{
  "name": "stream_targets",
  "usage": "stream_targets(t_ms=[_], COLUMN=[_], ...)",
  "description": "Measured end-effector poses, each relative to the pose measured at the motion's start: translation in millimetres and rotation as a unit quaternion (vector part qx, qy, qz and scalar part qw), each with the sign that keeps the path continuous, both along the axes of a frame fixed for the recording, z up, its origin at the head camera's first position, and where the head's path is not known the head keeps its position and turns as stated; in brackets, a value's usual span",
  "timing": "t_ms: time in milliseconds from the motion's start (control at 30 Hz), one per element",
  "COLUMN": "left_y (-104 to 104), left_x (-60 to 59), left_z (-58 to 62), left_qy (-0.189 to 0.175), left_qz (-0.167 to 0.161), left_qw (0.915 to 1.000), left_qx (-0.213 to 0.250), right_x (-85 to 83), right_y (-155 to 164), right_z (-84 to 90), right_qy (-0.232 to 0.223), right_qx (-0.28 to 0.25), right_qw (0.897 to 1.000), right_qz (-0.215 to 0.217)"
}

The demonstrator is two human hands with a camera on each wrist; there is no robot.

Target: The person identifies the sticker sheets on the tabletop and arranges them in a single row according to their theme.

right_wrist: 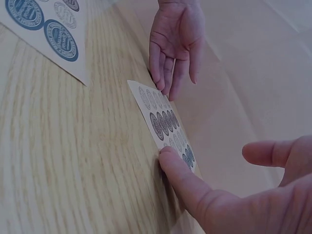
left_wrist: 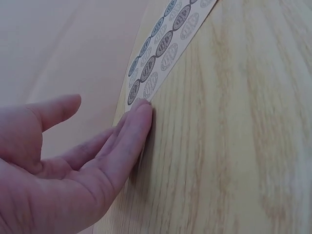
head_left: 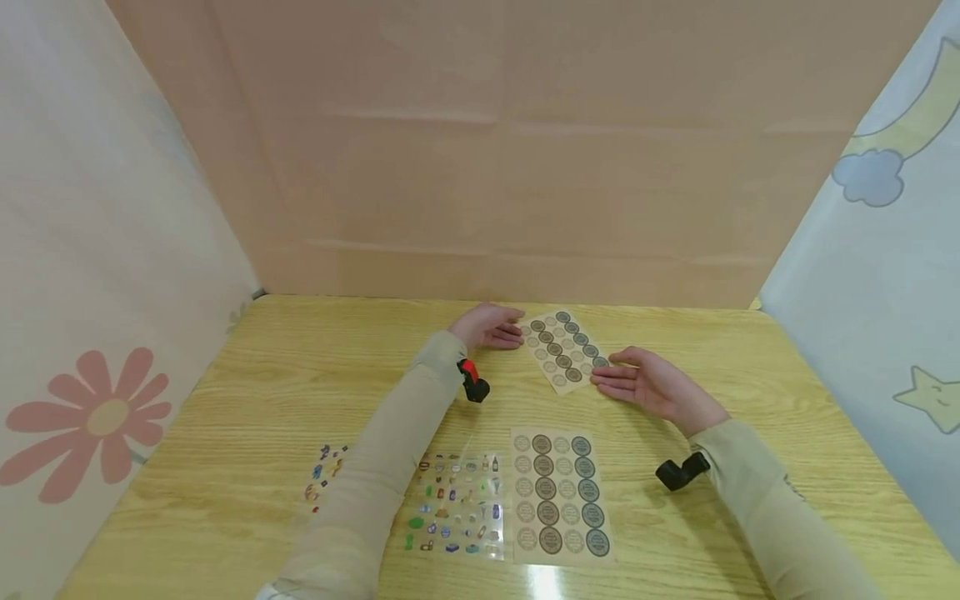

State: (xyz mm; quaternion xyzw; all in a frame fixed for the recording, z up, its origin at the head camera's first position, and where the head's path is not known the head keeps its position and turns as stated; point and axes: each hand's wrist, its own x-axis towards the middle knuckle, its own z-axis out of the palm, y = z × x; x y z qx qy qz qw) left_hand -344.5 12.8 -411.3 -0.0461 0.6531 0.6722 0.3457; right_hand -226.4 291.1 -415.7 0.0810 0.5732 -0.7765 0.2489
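Note:
A kraft sheet of round stickers (head_left: 562, 350) lies tilted on the wooden table (head_left: 247, 400), between both hands. My left hand (head_left: 491, 327) rests open at the sheet's far left corner, straight fingertips (left_wrist: 141, 114) touching the sheet (left_wrist: 161, 48) there. My right hand (head_left: 645, 382) is open at the sheet's near right edge, and one fingertip (right_wrist: 168, 158) presses on the sheet (right_wrist: 163, 119). The left hand (right_wrist: 175, 34) shows across the sheet in the right wrist view. Neither hand grips anything.
A second kraft sticker sheet (head_left: 558, 493) lies near the front edge, with a clear sheet of small coloured stickers (head_left: 453, 504) to its left and more small stickers (head_left: 322, 475) beyond my left forearm. Cardboard (head_left: 510, 167) and fabric walls (head_left: 97, 225) enclose the table.

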Motion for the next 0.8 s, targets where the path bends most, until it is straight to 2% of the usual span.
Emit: stream_targets(t_ms=[267,467,800], left_y=[-3.3,-2.1,2.1], left_x=[-2.0,-4.0,-5.3], left_z=[-0.9,-1.2,0.4], left_qy=[-0.007,-0.007,-0.011], left_qz=[-0.004,-0.011,-0.02], left_qw=[0.9997,0.9999,0.9997], left_qx=[0.022,0.009,-0.01], right_x=[-0.5,-0.6,-1.6], right_y=[-0.3,-0.5,-0.5], right_z=[-1.3,-1.8,0.7], right_qy=[0.006,0.015,-0.001], right_qx=[0.008,0.027,0.019], right_qw=[1.0,1.0,1.0], right_qz=[-0.011,0.001,-0.018])
